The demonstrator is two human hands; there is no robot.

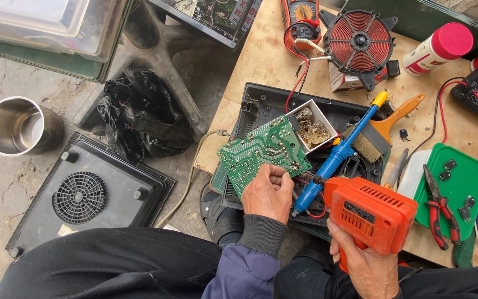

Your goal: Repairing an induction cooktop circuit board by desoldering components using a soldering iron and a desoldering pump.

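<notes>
The left hand [269, 191] grips a flat green circuit board [262, 152] tilted above a black plastic casing [261, 105] on the plywood worktop [261, 55]. The right hand [363, 260] clasps a boxy orange soldering gun [372, 213].

The green circuit board [262, 154] is tilted, solder side up, over a black casing [261, 105]. The orange soldering gun [369, 213] points at its edge.

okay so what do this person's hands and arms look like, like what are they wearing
Both hands are bare: no gloves, rings or watch show. The left hand comes out of a dark grey ribbed knit cuff under a blue-purple jacket sleeve. The right hand shows only to the wrist; its sleeve is barely visible, seemingly dark.
</notes>
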